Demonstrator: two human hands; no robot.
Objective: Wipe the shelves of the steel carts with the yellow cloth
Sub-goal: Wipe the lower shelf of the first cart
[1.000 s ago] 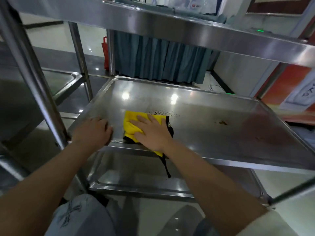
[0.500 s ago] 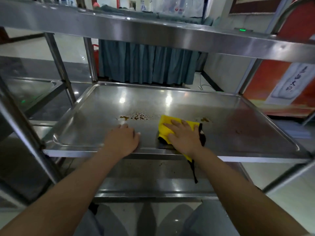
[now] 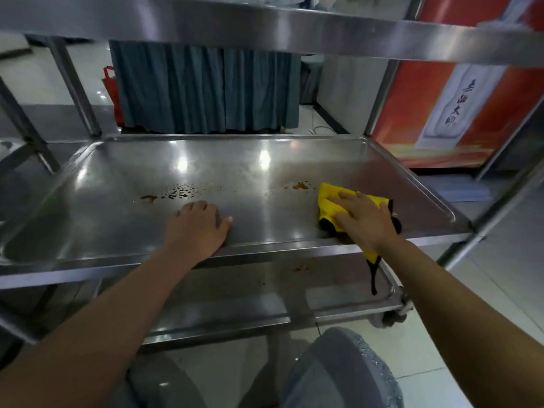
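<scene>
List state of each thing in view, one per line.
middle shelf: brown spots and droplets remain
yellow cloth: flat on shelf, tail hanging over front edge
right hand: pressing cloth flat
left hand: resting on shelf
lower shelf: brown stain

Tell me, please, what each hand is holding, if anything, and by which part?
Neither grips anything: the right hand presses flat on the yellow cloth, its near middle; the left hand rests on the middle shelf.

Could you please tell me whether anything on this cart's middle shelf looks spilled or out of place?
Yes. Brown drips lie just left of the yellow cloth, and a brown spot with droplets sits beyond the left hand. The right hand presses the cloth on the middle shelf.
</scene>
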